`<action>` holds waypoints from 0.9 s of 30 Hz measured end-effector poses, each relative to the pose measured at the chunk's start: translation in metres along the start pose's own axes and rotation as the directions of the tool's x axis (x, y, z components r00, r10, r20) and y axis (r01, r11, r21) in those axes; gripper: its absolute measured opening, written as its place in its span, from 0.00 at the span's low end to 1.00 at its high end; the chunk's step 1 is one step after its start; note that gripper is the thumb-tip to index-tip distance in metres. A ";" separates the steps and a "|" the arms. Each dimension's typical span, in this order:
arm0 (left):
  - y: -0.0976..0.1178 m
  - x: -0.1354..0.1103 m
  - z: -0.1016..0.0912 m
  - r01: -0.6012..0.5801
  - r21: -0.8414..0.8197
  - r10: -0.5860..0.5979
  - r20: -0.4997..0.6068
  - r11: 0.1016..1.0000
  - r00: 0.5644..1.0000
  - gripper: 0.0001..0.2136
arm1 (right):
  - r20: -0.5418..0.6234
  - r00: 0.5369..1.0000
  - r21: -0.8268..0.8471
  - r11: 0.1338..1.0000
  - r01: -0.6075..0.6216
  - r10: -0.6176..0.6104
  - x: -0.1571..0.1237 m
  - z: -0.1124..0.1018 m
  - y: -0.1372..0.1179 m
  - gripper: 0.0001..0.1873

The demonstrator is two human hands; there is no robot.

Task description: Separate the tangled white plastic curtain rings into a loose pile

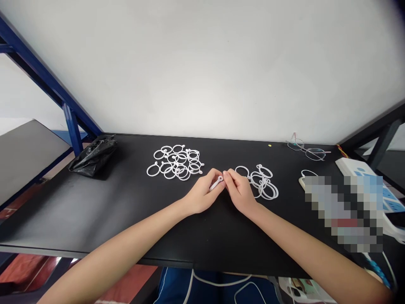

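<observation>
My left hand [200,193] is closed around a white curtain ring [217,182]; its small round eyelet end shows between thumb and fingers, and the rest is hidden in the palm. Right beside it, my right hand [241,191] is pinched shut, its fingertips meeting those of the left. Whatever sits in that pinch is too small and covered to make out. Beyond my left hand lies a loose pile of white curtain rings [171,172] with little eyelets. A smaller heap of similar rings [262,185] lies just to the right of my right hand.
On the black table [126,211], a crumpled black plastic bag [95,156] lies far left. Eyeglasses [303,149] rest at the back right. A white power strip [354,165] and a blurred-out object [343,215] occupy the right side. A white wall [202,76] stands behind.
</observation>
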State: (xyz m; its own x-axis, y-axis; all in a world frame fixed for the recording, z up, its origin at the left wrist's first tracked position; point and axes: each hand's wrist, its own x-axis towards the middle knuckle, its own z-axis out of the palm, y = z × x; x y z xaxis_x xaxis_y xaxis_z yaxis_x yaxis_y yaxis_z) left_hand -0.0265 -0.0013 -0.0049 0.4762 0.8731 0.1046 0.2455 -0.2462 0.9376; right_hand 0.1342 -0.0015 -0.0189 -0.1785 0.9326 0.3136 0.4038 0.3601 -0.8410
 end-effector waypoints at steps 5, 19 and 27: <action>-0.002 0.000 0.001 -0.014 -0.023 0.013 -0.030 1.000 0.999 0.12 | 0.031 0.999 -0.006 1.000 0.018 -0.018 -0.001 0.000 -0.003 0.20; -0.001 0.003 -0.001 0.071 -0.106 -0.078 -0.068 0.992 0.995 0.14 | 0.057 0.998 0.043 0.999 -0.003 0.000 -0.001 -0.001 -0.005 0.19; -0.008 0.007 -0.002 0.027 -0.140 -0.055 -0.205 0.990 0.977 0.12 | 0.064 0.998 0.005 1.000 0.000 -0.001 0.000 0.000 -0.005 0.19</action>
State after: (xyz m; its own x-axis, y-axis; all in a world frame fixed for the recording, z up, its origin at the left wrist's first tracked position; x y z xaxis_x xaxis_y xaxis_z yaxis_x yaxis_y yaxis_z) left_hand -0.0268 0.0074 -0.0107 0.2791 0.9529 0.1183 0.1373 -0.1615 0.9773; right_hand 0.1328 -0.0034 -0.0149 -0.2355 0.9290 0.2855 0.3994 0.3603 -0.8430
